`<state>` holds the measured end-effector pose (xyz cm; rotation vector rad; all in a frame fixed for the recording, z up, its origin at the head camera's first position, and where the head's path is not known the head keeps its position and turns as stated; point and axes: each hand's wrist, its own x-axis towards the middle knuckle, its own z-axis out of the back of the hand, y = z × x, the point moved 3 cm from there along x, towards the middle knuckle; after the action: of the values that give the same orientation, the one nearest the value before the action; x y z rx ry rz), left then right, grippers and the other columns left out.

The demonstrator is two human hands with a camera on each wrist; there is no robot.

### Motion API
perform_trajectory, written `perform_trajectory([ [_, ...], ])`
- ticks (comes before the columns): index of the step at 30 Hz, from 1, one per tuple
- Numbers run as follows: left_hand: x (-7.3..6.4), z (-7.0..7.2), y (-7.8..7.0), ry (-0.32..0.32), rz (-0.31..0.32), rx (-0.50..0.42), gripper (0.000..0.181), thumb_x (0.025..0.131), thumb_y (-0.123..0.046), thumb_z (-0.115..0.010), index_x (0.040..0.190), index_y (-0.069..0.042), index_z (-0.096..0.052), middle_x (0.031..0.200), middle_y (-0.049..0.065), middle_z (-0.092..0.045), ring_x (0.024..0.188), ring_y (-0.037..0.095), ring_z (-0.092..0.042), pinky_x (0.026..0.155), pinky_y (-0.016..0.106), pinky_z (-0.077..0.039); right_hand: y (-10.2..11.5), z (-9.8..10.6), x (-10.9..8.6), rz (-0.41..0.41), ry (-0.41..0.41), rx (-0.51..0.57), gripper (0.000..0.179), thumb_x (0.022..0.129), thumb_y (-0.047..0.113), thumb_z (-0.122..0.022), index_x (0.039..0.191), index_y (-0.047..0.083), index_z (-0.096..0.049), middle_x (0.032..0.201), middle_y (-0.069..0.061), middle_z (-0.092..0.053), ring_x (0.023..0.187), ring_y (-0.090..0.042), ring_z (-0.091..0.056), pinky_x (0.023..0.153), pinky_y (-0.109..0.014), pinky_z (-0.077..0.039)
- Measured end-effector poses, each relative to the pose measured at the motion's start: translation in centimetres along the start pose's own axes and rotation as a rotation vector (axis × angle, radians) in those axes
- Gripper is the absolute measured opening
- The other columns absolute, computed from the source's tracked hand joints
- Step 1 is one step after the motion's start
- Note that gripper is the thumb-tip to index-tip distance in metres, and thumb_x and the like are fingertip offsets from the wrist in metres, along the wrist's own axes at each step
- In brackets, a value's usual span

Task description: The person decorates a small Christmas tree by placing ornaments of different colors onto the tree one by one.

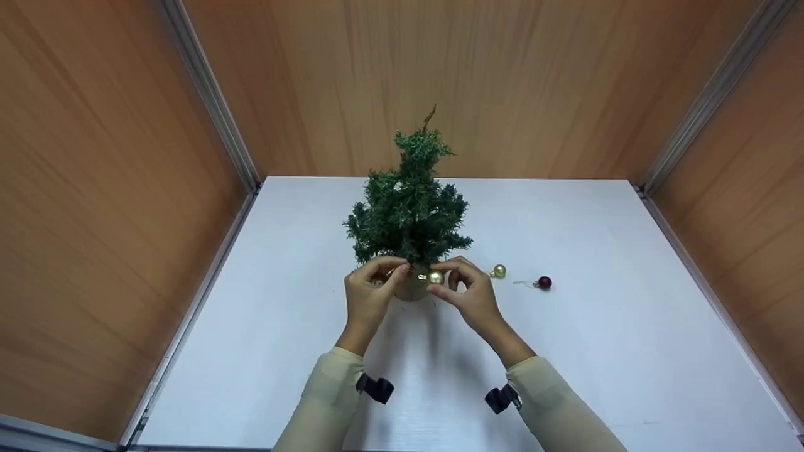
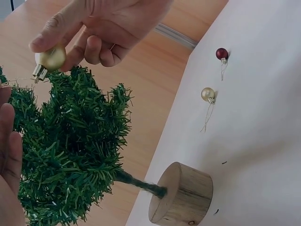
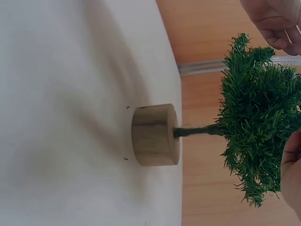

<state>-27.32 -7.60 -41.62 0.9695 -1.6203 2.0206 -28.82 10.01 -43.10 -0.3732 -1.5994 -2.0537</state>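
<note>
A small gold bauble [image 1: 435, 277] is pinched between the thumb and fingers of my right hand [image 1: 472, 294]. In the left wrist view, the gold bauble [image 2: 52, 59] hangs cap down, and a thin gold thread [image 2: 18, 86] runs from its cap to my left hand [image 2: 10, 165]. My left hand [image 1: 369, 298] pinches that thread between thumb and fingertip. Just beyond both hands stands a small green artificial Christmas tree [image 1: 411, 210], upright on a round wooden base [image 2: 186, 195]. The bauble is out of sight in the right wrist view.
To the right of the tree, another gold bauble [image 1: 499, 271] and a dark red bauble [image 1: 544, 282] lie on the white table [image 1: 301, 376], each with a thread loop. Wooden panels [image 1: 502, 88] enclose the table at the back and sides. Tiny dark bits lie near the base.
</note>
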Motion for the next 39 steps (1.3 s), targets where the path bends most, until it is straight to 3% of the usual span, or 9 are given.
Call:
perform_trajectory([
  [6,-0.02,-0.06,-0.11,0.01,0.013,-0.014,0.006,0.081,-0.007,-0.067,0.086,-0.004,-0.068,0.08,-0.001,-0.066,0.059,0.012,-0.055,0.05,0.028,-0.045,0.66,-0.19,-0.24,0.128,-0.024,-0.146,0.034,0.073,0.021,-0.075,0.1,0.003,-0.065,0.094,-0.003,-0.061,0.07,-0.021,-0.05,0.065,-0.035,-0.044],
  [14,0.07,-0.13,-0.24,0.016,0.01,-0.05,0.005,0.081,-0.006,-0.067,0.086,-0.004,-0.068,0.081,0.0,-0.066,0.059,0.012,-0.054,0.049,0.03,-0.044,0.87,-0.47,-0.46,0.251,-0.019,-0.177,0.032,0.07,0.013,-0.078,0.097,0.004,-0.065,0.093,-0.006,-0.062,0.073,-0.012,-0.051,0.063,-0.032,-0.045],
  [29,0.21,-0.24,-0.65,0.024,-0.007,-0.06,0.006,0.08,-0.006,-0.068,0.085,-0.004,-0.068,0.08,0.0,-0.066,0.056,0.012,-0.053,0.046,0.027,-0.042,0.74,-0.77,-0.88,0.268,0.001,-0.209,0.036,0.064,0.002,-0.08,0.095,0.002,-0.063,0.087,-0.007,-0.061,0.067,-0.023,-0.053,0.063,-0.026,-0.044],
  [39,0.23,-0.81,-0.92,0.055,-0.025,-0.085,0.005,0.079,-0.004,-0.069,0.084,-0.003,-0.068,0.079,0.004,-0.066,0.058,0.012,-0.056,0.048,0.027,-0.045,0.62,-0.96,-0.98,0.257,0.079,-0.193,0.032,0.067,0.007,-0.079,0.096,0.005,-0.064,0.088,-0.003,-0.062,0.068,-0.022,-0.054,0.063,-0.024,-0.043],
])
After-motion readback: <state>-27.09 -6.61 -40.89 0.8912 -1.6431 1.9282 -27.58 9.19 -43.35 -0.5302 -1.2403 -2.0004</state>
